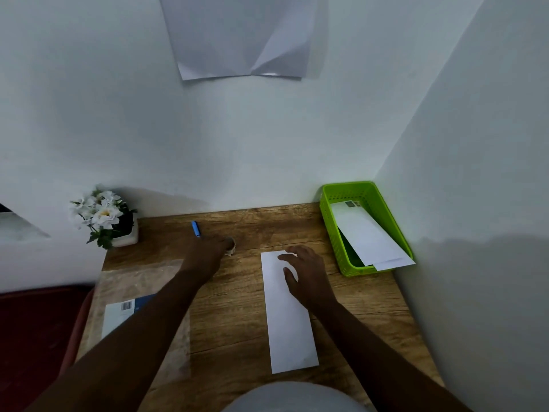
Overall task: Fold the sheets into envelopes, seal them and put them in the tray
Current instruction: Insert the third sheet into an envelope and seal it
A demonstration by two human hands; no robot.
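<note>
Right hand (306, 275), fingers spread, pins the envelope (289, 316); left hand (208, 254) reaches the tape (230, 243), grip unclear. Advise keeping the flap flat while sealing.

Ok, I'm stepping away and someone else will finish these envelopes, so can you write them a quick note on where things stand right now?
Left hand: reaching to a small tape roll near the blue pen; whether its grip has closed on it cannot be seen.
Right hand: open, fingers resting on the far end of the folded sheet, which lies flat on the desk.
Done: finished envelopes lie in the green tray at the far right corner.
Left: seal this folded sheet and put it in the tray. A pack of paper lies at the left edge.
</note>
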